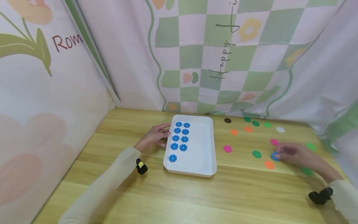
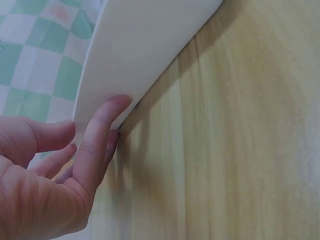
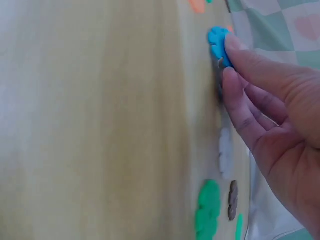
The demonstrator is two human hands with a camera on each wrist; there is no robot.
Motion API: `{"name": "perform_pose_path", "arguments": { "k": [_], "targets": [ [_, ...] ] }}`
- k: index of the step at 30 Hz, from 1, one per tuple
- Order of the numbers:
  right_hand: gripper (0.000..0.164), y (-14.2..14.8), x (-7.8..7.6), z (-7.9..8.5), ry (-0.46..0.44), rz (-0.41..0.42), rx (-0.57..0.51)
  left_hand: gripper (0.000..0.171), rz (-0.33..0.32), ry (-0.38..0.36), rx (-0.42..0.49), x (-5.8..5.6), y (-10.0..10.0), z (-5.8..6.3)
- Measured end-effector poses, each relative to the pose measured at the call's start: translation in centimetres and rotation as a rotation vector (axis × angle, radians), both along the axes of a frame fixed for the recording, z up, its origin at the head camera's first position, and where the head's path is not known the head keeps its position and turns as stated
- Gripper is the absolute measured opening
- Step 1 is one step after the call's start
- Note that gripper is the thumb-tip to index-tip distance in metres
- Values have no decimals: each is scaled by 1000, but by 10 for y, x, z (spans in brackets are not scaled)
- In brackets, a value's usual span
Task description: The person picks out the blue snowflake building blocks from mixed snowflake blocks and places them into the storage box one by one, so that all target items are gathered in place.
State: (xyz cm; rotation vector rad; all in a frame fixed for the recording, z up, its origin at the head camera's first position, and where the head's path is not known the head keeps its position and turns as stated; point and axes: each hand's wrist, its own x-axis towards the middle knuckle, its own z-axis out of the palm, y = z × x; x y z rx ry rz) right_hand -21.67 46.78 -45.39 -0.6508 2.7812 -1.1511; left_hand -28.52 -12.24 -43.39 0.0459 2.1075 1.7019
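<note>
My left hand (image 1: 156, 136) is at the left side of a white tray (image 1: 199, 158), its fingertips touching the outer wall (image 2: 135, 45). Inside the tray, blue flower-shaped discs (image 1: 175, 138) lie in two columns on the left part, the second column one shorter. Over on the right of the table, my right hand (image 1: 297, 155) pinches one more blue disc (image 3: 218, 45) between thumb and fingers. Close around it are a pink disc (image 1: 274, 142), an orange disc (image 1: 269, 165) and a green disc (image 1: 256, 154).
Several other discs lie on the wooden table (image 1: 190, 199), among them a brown disc (image 1: 227, 120), a white disc (image 1: 280, 129) and a pink disc (image 1: 227, 149). Along the table's back edge hangs a checked curtain (image 1: 195, 56), with a printed cloth (image 1: 42, 124) at the left.
</note>
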Motion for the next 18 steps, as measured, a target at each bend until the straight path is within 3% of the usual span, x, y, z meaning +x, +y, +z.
{"name": "perform_pose_path", "arguments": {
  "k": [4, 11, 18],
  "targets": [
    [7, -4, -3, 8, -59, -16, -11, 59, -18, 1, 22, 2, -2, 2],
    [26, -34, -4, 34, -115, -78, 28, 59, -22, 7, 21, 3, -2, 3],
    [28, -89, -1, 57, -301, -23, -126, 58, -19, 14, 7, 3, -3, 5]
  ]
}}
